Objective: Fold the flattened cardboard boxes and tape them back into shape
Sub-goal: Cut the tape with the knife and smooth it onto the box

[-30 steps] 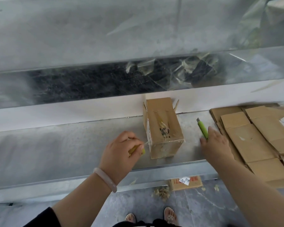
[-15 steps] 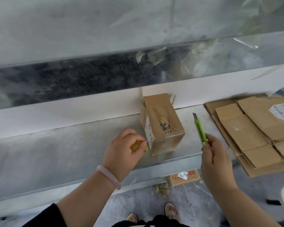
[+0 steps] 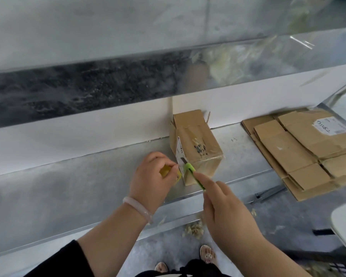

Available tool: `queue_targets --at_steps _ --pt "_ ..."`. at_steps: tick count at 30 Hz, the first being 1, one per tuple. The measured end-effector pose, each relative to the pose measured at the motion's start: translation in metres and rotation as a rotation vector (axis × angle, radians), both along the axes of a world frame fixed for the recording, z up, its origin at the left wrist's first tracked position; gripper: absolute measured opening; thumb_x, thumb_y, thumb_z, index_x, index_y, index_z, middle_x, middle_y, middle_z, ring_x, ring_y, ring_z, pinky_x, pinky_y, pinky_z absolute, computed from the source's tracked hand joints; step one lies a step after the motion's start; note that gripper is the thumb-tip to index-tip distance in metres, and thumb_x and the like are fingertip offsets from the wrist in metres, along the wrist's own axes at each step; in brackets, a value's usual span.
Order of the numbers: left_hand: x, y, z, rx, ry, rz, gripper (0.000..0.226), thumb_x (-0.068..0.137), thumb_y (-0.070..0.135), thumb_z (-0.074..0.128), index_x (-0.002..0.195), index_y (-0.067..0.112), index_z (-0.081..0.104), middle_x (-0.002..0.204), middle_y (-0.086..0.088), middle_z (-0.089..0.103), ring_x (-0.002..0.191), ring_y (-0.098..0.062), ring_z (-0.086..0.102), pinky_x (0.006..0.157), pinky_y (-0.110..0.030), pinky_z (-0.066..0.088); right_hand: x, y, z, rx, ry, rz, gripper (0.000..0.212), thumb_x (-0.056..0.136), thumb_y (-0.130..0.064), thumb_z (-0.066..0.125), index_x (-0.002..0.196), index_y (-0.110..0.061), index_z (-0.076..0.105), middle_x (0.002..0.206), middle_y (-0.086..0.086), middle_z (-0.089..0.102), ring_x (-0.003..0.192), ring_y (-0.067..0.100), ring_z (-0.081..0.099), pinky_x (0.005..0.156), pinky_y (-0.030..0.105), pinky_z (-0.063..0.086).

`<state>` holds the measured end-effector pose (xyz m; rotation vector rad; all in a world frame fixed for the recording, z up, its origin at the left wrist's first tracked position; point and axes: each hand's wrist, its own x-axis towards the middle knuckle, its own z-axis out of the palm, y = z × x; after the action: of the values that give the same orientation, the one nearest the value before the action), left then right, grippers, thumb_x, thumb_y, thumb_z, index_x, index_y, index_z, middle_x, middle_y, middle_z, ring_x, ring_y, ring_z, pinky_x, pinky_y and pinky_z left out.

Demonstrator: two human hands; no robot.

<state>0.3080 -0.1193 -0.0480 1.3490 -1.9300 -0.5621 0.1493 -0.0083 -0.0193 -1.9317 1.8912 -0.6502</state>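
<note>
The left hand point(image 3: 151, 181) is on the left, just beside the box; its fingers are curled tight round a small yellow tape roll point(image 3: 165, 171), and a thin bit of clear tape seems to run from the roll to the box's near corner. Next comes the green knife point(image 3: 190, 169); its tip sits right at that strip of tape, close to the left thumb. The folded box point(image 3: 200, 144) stands on the gray metal shelf point(image 3: 68, 186) with its far end near the white wall; shiny tape runs over its top. The right hand point(image 3: 228, 214) grips the knife, with one finger lying along the handle. Far right, a pile of flat boxes point(image 3: 288, 154) waits on the shelf.

I think this is the cutting step; the tape is stuck down and must be cut off the roll. The next move needs a short, careful slice; the blade is very near the left fingers, so it should go slow.
</note>
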Motion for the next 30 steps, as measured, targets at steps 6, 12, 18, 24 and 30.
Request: queue_targets --at_steps 6,12,18,24,30 --pt "-0.005 0.002 -0.001 -0.006 0.019 0.001 0.006 0.079 0.022 0.074 0.075 0.019 0.069 0.087 0.019 0.051 0.083 0.013 0.050 0.069 -0.001 0.037 0.008 -0.003 -0.003 0.104 0.125 -0.045 0.059 0.100 -0.023 0.042 0.151 -0.044 0.021 0.094 -0.013 0.037 0.060 0.011 0.041 0.050 0.022 0.032" --pt "-0.010 -0.001 -0.001 0.030 0.037 0.001 0.006 0.078 0.020 0.073 0.074 0.021 0.070 0.085 0.022 0.051 0.084 0.000 0.054 0.066 -0.003 0.038 0.010 -0.011 -0.012 0.203 0.247 -0.073 0.074 0.100 -0.022 0.041 0.151 -0.045 -0.007 0.107 -0.011 0.038 0.057 0.012 0.037 0.052 0.022 0.035" --pt "-0.014 -0.001 -0.001 0.064 0.046 0.027 0.010 0.078 0.022 0.073 0.070 0.023 0.067 0.085 0.021 0.051 0.080 0.000 0.055 0.064 -0.010 0.041 0.008 -0.014 -0.017 0.238 0.282 -0.075 0.085 0.097 -0.016 0.045 0.151 -0.043 -0.014 0.103 -0.010 0.033 0.056 0.011 0.035 0.049 0.022 0.028" --pt "-0.014 0.000 -0.001 0.095 0.065 0.054 0.016 0.077 0.024 0.071 0.066 0.031 0.061 0.085 0.021 0.053 0.088 0.006 0.052 0.063 -0.004 0.038 0.005 -0.016 -0.021 0.264 0.314 -0.036 0.091 0.096 -0.016 0.048 0.148 -0.044 -0.021 0.102 -0.011 0.029 0.055 0.010 0.033 0.043 0.020 0.019" --pt "-0.014 0.002 -0.004 0.096 0.092 0.090 0.017 0.076 0.021 0.071 0.064 0.027 0.061 0.083 0.018 0.054 0.085 0.003 0.054 0.062 -0.005 0.038 0.006 -0.024 -0.020 0.247 0.343 -0.016 0.094 0.095 -0.015 0.049 0.146 -0.045 -0.024 0.098 -0.011 0.022 0.058 0.011 0.034 0.042 0.021 0.015"
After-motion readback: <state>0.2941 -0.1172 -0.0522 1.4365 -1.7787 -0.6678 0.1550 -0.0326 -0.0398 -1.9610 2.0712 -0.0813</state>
